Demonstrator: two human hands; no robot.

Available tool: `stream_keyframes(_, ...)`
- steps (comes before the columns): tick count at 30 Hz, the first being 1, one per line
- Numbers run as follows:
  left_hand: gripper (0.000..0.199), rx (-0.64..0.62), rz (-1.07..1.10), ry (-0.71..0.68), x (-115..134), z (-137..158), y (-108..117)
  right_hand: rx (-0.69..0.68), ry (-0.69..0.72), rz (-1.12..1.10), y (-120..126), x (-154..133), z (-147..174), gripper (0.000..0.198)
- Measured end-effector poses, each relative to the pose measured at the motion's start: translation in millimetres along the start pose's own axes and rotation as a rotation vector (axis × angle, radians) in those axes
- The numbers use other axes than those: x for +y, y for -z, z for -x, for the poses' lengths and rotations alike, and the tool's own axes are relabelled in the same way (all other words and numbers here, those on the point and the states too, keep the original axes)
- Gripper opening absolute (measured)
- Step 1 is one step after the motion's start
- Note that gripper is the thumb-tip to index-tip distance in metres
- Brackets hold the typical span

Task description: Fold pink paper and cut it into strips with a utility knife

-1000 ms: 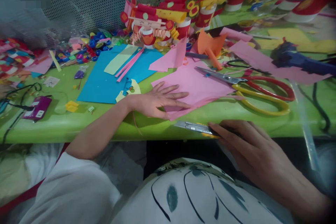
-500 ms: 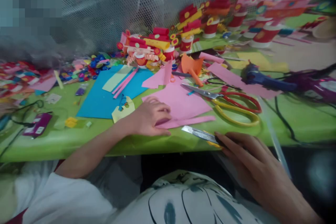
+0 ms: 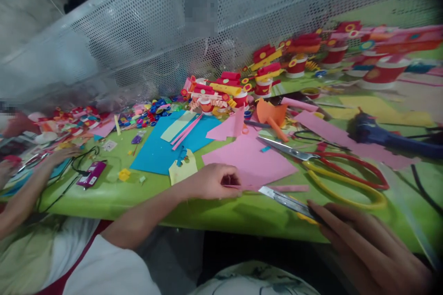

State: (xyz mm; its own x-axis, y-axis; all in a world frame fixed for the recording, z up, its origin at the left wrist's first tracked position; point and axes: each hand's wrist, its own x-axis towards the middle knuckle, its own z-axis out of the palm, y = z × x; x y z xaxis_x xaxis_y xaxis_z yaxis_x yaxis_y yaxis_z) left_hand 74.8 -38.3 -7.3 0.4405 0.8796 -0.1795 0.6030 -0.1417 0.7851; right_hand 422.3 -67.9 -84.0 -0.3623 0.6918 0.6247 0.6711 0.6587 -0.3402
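Note:
My left hand (image 3: pixel 218 182) is closed at the near edge of the table, thumb and fingers pinching one end of a narrow pink paper strip (image 3: pixel 294 188). The strip reaches to the right, beyond the blade. My right hand (image 3: pixel 370 244) grips a utility knife (image 3: pixel 287 200), its blade pointing left and overlapping the strip in view; whether they touch I cannot tell. Behind my left hand lies a pink paper sheet (image 3: pixel 252 161). Large scissors (image 3: pixel 332 166) with red and yellow handles rest open to its right, with one blade over the sheet.
Blue paper (image 3: pixel 155 147) and a cut yellow piece (image 3: pixel 183 168) lie left of the pink sheet. A blue glue gun (image 3: pixel 380 133) is at the right. Decorated paper cups (image 3: pixel 265 87) stand at the back before a mesh panel (image 3: pixel 242 23). A co-worker's arm (image 3: pixel 38 179) is at far left.
The view has turned left. My left hand has gone from resting on the paper to pinching the strip. The knife blade has come closer to the strip.

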Motion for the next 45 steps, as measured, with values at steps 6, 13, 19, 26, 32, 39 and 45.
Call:
stream_keyframes(6, 0.046, 0.077, 0.327, 0.081, -0.1, 0.2, 10.4, -0.054, 0.020, 0.002, 7.7, -0.1, 2.6, 0.086)
stream_keyframes(13, 0.047, 0.395, 0.201, 0.109, -0.3, 1.7, 52.4, -0.015, -0.001, -0.003, 13.0, -7.7, -4.4, 0.083)
stream_keyframes(19, 0.032, 0.676, -0.004, 0.197, -37.2, -8.2, 88.3, -0.029, 0.032, 0.027, 19.9, -11.2, -7.8, 0.082)
stream_keyframes(26, 0.032, 0.836, -0.522, 0.202, -46.5, -0.8, 79.2, -0.049, -0.019, 0.163, 18.6, -8.1, -3.0, 0.080)
stream_keyframes(32, 0.059, 0.232, -0.607, -0.210, 1.7, 37.2, 9.0, -0.010, -0.092, 0.352, 16.3, -5.2, -6.9, 0.058)
stream_keyframes(39, 0.019, 0.367, -0.517, -0.239, -4.5, 55.9, -44.4, -0.020, -0.166, 0.443, 9.7, -2.3, -38.9, 0.027)
stream_keyframes(45, 0.008, 0.519, -0.534, -0.276, -18.8, 72.4, -48.0, -0.085, -0.151, 0.554, 0.3, 10.7, -68.9, 0.037)
